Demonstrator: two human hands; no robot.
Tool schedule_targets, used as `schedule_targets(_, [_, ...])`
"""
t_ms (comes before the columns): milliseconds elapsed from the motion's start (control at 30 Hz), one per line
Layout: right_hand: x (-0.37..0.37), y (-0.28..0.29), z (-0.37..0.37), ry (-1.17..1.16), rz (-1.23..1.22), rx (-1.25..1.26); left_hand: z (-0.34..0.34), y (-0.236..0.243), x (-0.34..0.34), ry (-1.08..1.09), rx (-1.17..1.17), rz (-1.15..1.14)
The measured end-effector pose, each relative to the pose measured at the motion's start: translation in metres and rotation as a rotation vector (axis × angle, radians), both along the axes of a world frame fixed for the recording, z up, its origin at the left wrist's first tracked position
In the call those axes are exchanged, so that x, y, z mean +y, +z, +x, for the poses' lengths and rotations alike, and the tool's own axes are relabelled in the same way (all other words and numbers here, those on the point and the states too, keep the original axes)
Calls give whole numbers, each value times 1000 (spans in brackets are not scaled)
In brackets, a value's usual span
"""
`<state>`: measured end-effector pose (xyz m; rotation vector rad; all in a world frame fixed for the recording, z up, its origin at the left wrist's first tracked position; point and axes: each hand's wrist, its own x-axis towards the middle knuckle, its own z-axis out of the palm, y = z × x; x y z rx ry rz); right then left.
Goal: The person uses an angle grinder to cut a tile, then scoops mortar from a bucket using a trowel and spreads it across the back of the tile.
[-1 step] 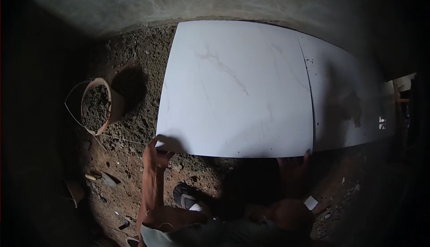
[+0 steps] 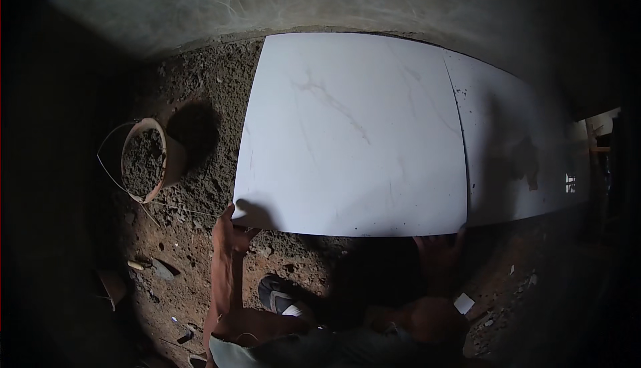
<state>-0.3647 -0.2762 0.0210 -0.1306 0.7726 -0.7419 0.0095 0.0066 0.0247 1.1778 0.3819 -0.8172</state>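
Observation:
A large white tile [image 2: 347, 148] with faint grey-brown veins lies in front of me, its far edge close to the wall. At its near left corner my left hand [image 2: 232, 231] is closed on the edge, the thumb up along the left side and the fingers partly hidden below. My right hand [image 2: 439, 251], in deep shadow, holds the near edge close to the right corner; its fingers go under the tile and the thumb is at the edge. A second white tile [image 2: 494, 148] adjoins on the right, with a thin dark joint line between them.
Grey mortar [image 2: 220, 88] covers the ground left of the tile. A bucket [image 2: 175, 161] of mortar with a wire handle stands there, and a trowel [image 2: 161, 269] lies nearer me. The wall [image 2: 320, 1] bounds the far side. A small white chip [image 2: 463, 303] lies near right.

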Motion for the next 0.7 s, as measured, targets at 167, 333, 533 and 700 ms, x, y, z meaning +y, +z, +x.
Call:
schedule_targets(167, [-63,-53,-53,59,172,-398,20,23,-1,30,167,331])
schedule_targets(333, [-151,-109,-85,350,71,-381,44,29,-12,-259,93,366])
schedule_targets(533, [-194,-65,-20,725,-146,354,58,19,-11,-586,-315,541])
schedule_targets(700, [-165,-32,44,562,-806,1384,63,-10,-40,-352,-300,911])
